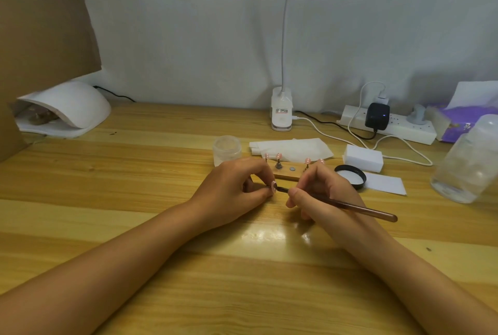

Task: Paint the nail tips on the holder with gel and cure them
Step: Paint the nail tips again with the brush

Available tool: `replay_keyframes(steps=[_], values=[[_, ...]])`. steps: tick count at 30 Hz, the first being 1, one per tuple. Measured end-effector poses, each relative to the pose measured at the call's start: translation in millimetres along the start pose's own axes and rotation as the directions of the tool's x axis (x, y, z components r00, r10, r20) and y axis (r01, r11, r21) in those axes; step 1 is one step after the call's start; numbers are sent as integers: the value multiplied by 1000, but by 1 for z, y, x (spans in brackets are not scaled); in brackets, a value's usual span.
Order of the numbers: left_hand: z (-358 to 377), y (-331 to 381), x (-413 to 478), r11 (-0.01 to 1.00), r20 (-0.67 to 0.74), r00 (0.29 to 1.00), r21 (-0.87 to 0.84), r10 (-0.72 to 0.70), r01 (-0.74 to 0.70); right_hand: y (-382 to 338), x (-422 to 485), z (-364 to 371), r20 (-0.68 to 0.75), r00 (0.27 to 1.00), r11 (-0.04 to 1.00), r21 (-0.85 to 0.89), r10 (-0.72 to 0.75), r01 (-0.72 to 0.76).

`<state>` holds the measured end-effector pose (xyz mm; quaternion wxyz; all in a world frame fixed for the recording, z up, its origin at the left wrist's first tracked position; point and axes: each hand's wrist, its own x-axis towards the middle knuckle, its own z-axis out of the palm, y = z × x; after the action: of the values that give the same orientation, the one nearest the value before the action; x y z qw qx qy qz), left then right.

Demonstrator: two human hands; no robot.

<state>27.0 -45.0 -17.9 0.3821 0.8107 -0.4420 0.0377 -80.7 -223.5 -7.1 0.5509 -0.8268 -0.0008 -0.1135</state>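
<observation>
Pink nail tip [273,187] half-hidden, pinched in left hand [231,189]; right hand [323,192] grips brush [358,209].

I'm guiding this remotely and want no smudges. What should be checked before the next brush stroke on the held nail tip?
1. Left hand pinches the nail tip: ok.
2. Right hand grips the brush, bristles meeting the tip: ok.
3. Gel on the bristles: cannot tell, too small.
4. Bare spot on the holder for returning it: ok, one grey disc is uncovered.
5. Cure lamp chamber free: not ok, something brownish lies inside.
</observation>
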Motion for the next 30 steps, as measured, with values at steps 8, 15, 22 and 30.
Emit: replay_keyframes(steps=[8, 15, 22, 30], values=[[0, 1, 0, 1000, 0, 1000, -8, 5, -5, -2, 0, -1, -27, 1000, 999, 35, 8, -7], [0, 0, 0, 1000, -5, 1000, 11, 10, -10, -1, 0, 0, -13, 1000, 1000, 26, -14, 14], [0, -1, 0, 1000, -5, 1000, 1, 4, -4, 1, 1, 0, 18, 1000, 999, 33, -14, 14], [0, 0, 0, 1000, -3, 1000, -3, 8, -8, 1, 1, 0, -29, 999, 998, 50, -22, 24]])
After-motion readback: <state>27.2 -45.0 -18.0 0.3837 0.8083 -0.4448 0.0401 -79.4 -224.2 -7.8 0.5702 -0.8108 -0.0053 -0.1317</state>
